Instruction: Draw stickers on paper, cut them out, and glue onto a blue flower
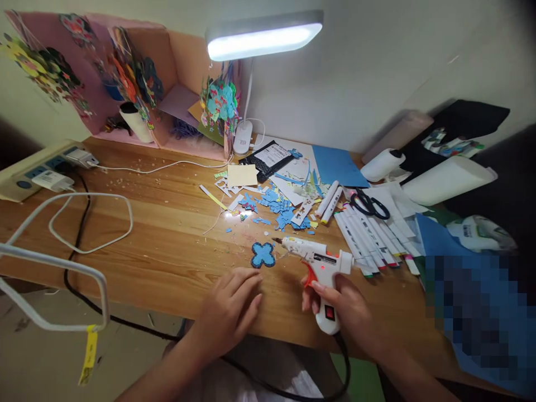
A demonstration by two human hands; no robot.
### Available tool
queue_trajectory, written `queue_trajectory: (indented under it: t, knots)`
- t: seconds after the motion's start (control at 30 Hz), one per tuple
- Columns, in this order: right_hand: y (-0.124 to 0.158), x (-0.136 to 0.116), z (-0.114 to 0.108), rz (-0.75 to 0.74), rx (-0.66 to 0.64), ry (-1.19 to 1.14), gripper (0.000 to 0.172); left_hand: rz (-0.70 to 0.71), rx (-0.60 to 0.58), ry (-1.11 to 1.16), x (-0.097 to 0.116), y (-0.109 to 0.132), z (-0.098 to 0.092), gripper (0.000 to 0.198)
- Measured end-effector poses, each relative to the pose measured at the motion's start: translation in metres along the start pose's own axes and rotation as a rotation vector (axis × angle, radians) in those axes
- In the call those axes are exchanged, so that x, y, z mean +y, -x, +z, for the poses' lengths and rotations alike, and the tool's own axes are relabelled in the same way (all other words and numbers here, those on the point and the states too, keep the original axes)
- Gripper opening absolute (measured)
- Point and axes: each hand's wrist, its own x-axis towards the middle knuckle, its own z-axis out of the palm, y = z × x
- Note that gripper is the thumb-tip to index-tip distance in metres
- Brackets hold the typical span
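Note:
My right hand (341, 304) is wrapped round the handle of a white hot glue gun (324, 259), a finger at its orange trigger. The nozzle points left, close to a blue four-lobed flower cutout (263, 254) with a dark edge, lying flat on the wooden table (167, 245). A small red light shows on the gun's body, and its black cord hangs from the handle. Just below the cutout, my left hand (232, 304) rests on the table with fingers loosely extended, holding nothing. Its fingertips are near the cutout's lower edge.
Blue paper scraps (278, 204) lie behind the cutout. Several markers (368, 240) and black scissors (371, 204) are at the right. A lamp (266, 36) hangs above. On the left are a power strip (20, 178), cables and a white metal frame (100, 279); behind stands a pink box (196, 148).

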Motion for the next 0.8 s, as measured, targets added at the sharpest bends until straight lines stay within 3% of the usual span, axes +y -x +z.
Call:
queue_trajectory:
  t: [0.2, 0.57, 0.8]
  knots:
    - [0.005, -0.019, 0.0, 0.092, -0.012, 0.175, 0.03, 0.039, -0.168, -0.066, -0.008, -0.001, 0.006, 0.045]
    - [-0.006, -0.021, -0.005, 0.135, -0.004, 0.274, 0.028, 0.046, -0.197, -0.112, -0.007, -0.004, 0.007, 0.044]
    - [-0.002, -0.027, -0.004, 0.112, -0.076, 0.315, 0.033, 0.049, -0.184, -0.105, -0.006, -0.005, 0.008, 0.044]
